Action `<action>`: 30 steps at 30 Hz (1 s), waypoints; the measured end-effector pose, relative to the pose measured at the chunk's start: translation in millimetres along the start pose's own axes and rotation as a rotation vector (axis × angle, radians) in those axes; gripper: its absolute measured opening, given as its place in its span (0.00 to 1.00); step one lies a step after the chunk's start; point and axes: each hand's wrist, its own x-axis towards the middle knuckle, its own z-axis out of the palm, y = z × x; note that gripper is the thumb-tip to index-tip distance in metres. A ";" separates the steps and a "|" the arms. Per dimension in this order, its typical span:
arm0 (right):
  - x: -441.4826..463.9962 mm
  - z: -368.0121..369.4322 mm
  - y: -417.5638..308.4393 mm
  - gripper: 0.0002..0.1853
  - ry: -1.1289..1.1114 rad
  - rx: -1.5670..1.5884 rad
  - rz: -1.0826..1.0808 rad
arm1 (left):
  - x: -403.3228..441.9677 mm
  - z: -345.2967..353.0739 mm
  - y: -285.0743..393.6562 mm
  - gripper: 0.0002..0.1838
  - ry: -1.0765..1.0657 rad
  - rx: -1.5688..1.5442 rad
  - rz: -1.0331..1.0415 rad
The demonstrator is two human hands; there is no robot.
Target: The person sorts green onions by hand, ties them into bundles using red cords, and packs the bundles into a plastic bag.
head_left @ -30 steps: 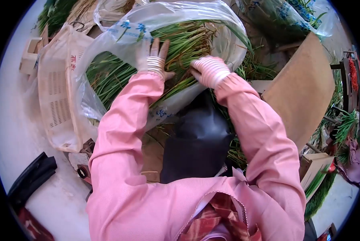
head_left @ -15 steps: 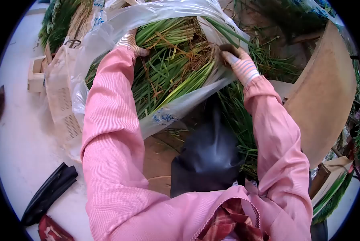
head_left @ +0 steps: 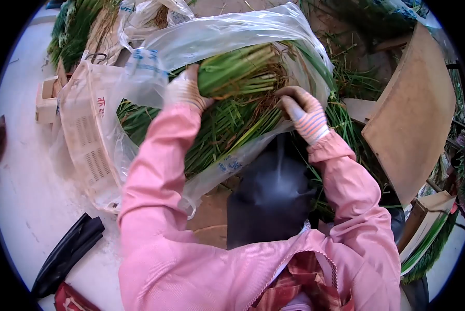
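Observation:
A clear plastic bag with blue print lies open in front of me, full of long green stalks with brown roots toward the right. My left hand, in a striped glove, is wrapped round the left part of a bundle of green stalks, lifted a little above the others. At the root side, my right hand has its fingers curled together near the bag's right edge. Whether anything is pinched in those fingers is hidden.
Left of the bag stands a pale plastic crate. A tan board leans on the right, with loose green stalks beside it. Black material lies at lower left; a dark covered knee is below the bag.
My left hand first moved left off the stalks, then came back right and raised a bundle. My right hand moved right, then slightly down, and the bag's near edge shifted.

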 end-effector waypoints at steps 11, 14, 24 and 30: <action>7.2 19.1 -69.8 0.08 -0.108 -0.398 -0.527 | -68.4 14.5 46.2 0.31 0.295 -1.450 -0.180; 43.2 41.5 -85.8 0.09 -0.323 -0.703 -0.744 | -78.5 30.8 30.8 0.36 0.471 -0.421 0.113; 112.6 43.2 -87.6 0.29 -0.563 -1.120 -0.433 | -95.7 49.4 21.4 0.39 0.587 -0.091 0.337; 24.1 52.6 -70.9 0.43 -0.541 -1.711 -0.341 | -100.7 51.5 25.8 0.32 0.552 -0.133 0.268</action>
